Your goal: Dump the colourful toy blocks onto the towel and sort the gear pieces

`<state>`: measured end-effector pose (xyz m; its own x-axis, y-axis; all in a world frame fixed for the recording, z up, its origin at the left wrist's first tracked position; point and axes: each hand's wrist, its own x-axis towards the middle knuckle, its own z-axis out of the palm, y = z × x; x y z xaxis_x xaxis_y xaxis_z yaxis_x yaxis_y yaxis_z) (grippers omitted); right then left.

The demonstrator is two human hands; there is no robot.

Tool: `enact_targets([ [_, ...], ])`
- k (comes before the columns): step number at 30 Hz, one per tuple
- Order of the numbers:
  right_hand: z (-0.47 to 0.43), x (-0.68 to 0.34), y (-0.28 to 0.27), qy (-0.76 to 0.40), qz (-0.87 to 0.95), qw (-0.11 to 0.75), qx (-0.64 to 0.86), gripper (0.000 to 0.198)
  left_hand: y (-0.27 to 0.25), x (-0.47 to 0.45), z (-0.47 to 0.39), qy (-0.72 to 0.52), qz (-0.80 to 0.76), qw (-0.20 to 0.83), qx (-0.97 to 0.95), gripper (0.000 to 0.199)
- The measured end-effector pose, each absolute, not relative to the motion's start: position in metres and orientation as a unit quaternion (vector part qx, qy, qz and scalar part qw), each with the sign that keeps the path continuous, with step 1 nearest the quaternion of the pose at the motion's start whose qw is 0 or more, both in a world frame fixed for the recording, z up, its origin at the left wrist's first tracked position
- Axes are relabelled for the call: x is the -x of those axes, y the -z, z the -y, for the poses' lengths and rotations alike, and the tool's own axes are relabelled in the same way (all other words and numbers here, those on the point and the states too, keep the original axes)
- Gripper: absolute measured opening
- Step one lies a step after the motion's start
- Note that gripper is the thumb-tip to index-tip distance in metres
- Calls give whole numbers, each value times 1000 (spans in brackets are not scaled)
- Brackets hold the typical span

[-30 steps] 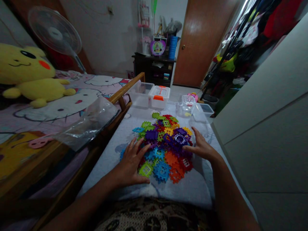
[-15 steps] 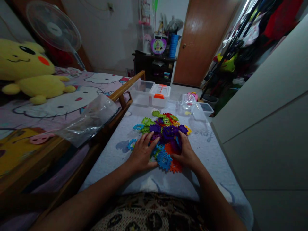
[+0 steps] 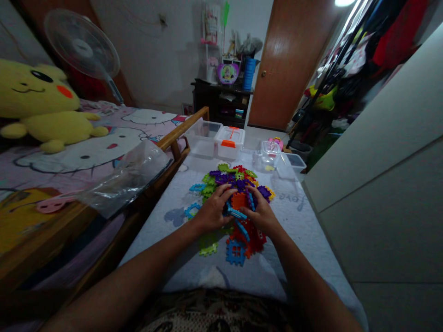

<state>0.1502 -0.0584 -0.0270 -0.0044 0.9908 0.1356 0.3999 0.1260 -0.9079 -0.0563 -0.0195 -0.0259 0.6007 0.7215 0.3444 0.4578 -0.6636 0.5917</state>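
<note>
A pile of toothed plastic building tiles in green, purple, red, orange and blue lies on the covered table point(image 3: 159, 249). My left hand point(image 3: 215, 211) curls around the left side of several tiles, with a blue toothed tile point(image 3: 236, 213) at its thumb. My right hand point(image 3: 262, 213) closes from the other side against a purple-and-blue toothed tile point(image 3: 250, 201). An orange tile point(image 3: 238, 200) shows between my two hands. Closer to me lie a blue window tile point(image 3: 236, 253), red tiles point(image 3: 257, 240) and a green tile point(image 3: 208, 245). My fingers partly hide what they grip.
At the table's far end stand a clear bin point(image 3: 205, 143), a lidded box with orange clasps point(image 3: 230, 144) and other clear containers point(image 3: 268, 154). A wooden bed rail point(image 3: 180, 131) runs along the left; a white cabinet point(image 3: 377, 170) borders the right. A plastic bag point(image 3: 128, 177) lies over the rail.
My hands have come closer together and closed on tiles. Some tiles between them now stand on edge. The blue window tile and a green tile now lie nearer to me.
</note>
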Motion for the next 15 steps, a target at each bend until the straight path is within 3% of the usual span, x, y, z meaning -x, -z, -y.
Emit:
enact_targets([
  [5,26,-149,-5,-347,622,436,551,64,-1,53,-1,-354,-373,267,-815,67],
  [12,-21,-155,-33,-310,737,280,532,30,-17,72,-23,-328,-464,336,-751,52],
  [15,-39,-164,-35,-313,736,231,553,29,-14,87,-24,-301,-437,324,-783,52],
])
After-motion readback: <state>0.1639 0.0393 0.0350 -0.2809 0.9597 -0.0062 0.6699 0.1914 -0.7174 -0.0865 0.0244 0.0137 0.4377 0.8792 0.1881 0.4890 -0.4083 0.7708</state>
